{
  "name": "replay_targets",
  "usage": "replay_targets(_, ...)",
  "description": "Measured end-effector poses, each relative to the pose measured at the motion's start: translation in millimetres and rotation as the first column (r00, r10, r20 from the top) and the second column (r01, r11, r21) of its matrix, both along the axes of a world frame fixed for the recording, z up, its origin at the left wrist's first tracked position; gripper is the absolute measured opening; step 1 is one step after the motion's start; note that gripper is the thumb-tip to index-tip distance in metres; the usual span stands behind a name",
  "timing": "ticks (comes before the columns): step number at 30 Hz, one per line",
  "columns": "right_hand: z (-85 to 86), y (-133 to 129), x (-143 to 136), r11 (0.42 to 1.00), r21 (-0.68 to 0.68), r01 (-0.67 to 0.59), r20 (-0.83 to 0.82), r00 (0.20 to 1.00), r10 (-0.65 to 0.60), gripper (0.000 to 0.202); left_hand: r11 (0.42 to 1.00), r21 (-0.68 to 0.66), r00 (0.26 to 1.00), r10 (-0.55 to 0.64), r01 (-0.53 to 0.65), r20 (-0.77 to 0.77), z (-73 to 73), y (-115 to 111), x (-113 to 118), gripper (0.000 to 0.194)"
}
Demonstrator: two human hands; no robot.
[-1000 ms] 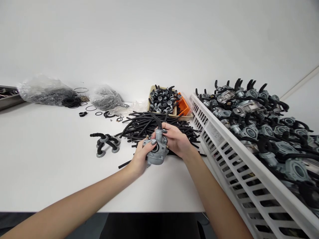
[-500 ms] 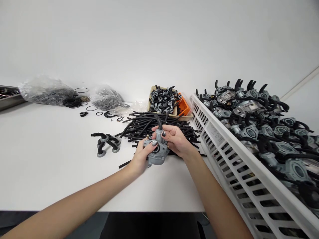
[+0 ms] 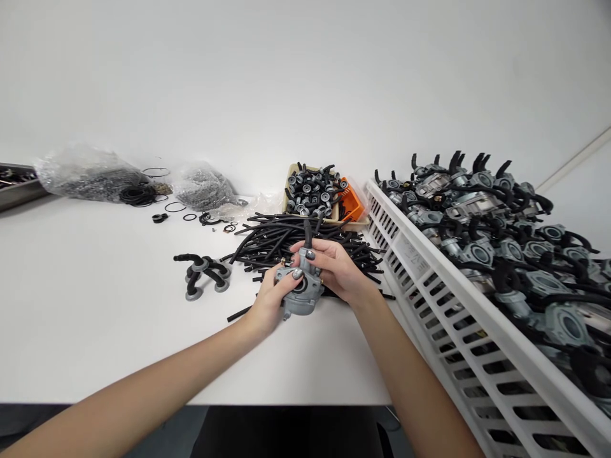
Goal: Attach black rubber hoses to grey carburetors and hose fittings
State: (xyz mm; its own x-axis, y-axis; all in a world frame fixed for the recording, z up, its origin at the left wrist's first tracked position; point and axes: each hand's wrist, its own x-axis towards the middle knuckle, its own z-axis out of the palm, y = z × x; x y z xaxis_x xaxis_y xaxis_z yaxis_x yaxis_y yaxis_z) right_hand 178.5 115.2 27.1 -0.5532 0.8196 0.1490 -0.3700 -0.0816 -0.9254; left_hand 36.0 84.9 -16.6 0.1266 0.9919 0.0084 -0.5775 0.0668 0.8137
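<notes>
Head view, metal part: a grey carburetor-looking thing [image 3: 301,302], pretty much mid-frame, held up in front of the hose heap, round opening facing the camera.
Left hand [image 3: 268,304]: closed around the left side of that body, thumb flat on the front near the opening. The other fingers go behind it, so I can't tell how they sit.
Right hand [image 3: 344,273]: narrow grip up top, thumb and fingers pinching the grey cap [image 3: 306,257] on the part. Some fingertips are hidden.
Black elbow tube [image 3: 308,233]: sticks up out of the cap, just above the right hand's fingers.
Hose heap [image 3: 260,245]: loads of black hoses sprawled on the white table [image 3: 119,318], right behind both hands.
Spare caps [image 3: 205,275]: a little cluster with black tubes on, off to the left of the left hand.
Beige tray [image 3: 287,202]: behind the hoses, piled with more capped tubes, with an orange bin [image 3: 352,205] beside the pile.
White crate [image 3: 410,251]: slotted sides, along the right, heaped with similar carburetors [image 3: 477,254].
Back left: two clear plastic bags [image 3: 90,175] of small grey bits, plus black rings [image 3: 137,196] lying about.
</notes>
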Motion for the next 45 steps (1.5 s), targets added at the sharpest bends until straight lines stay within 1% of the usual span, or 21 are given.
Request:
replay_targets(5, -2.2, 3.3, 1.1, 1.0, -0.015, -0.026, -0.024, 0.999, 0.025, 0.028, 0.999, 0.025, 0.999, -0.04, 0.04, 0.01, 1.6, -0.4, 0.5, 0.041)
replay_targets(9, -0.9, 3.4, 0.7, 0.998, -0.024, -0.049, -0.055, 0.997, 0.048, 0.025, 0.999, 0.005, 0.999, -0.041, 0.041, 0.027, 3.2, -0.7, 0.6, 0.041)
replay_targets(18, -0.1, 2.9, 0.2, 0.998, -0.058, -0.026, -0.033, 0.999, 0.024, 0.027, 0.996, 0.042, 0.996, -0.076, 0.075, 0.04, 3.2, 0.5, -0.3, 0.039)
replay_targets(24, -2.1, 3.2, 0.4, 0.999, -0.035, -0.03, -0.048, 0.998, 0.029, 0.023, 0.996, 0.056, 0.997, -0.07, 0.068, 0.03, 2.3, 0.3, 0.3, 0.037)
replay_targets(27, -2.5, 2.4, 0.2, 0.999, -0.031, -0.014, -0.042, 0.999, 0.013, 0.025, 0.997, 0.053, 0.997, -0.062, 0.06, 0.036, 3.4, 0.1, 0.8, 0.036)
replay_targets(33, -2.7, 1.5, 0.1, 1.0, -0.004, -0.008, -0.032, 0.999, 0.008, 0.027, 0.999, 0.019, 0.998, -0.045, 0.044, 0.033, 5.0, -0.7, 0.9, 0.039)
replay_targets(37, -1.6, 0.5, 0.6, 1.0, 0.007, -0.01, -0.033, 0.999, 0.01, 0.025, 0.998, 0.033, 0.998, -0.049, 0.049, 0.025, 4.3, -0.6, 1.0, 0.041)
replay_targets(42, 0.6, -0.3, 1.5, 1.0, 0.011, -0.022, -0.004, 1.0, 0.022, 0.034, 1.0, -0.004, 1.0, -0.029, 0.029, -0.003, 0.8, -0.3, -0.2, 0.041)
replay_targets(45, 1.4, -0.8, 1.0, 1.0, 0.008, -0.014, -0.002, 1.0, 0.014, 0.033, 1.0, -0.026, 1.0, -0.006, 0.006, -0.01, -0.8, -0.4, -0.9, 0.042)
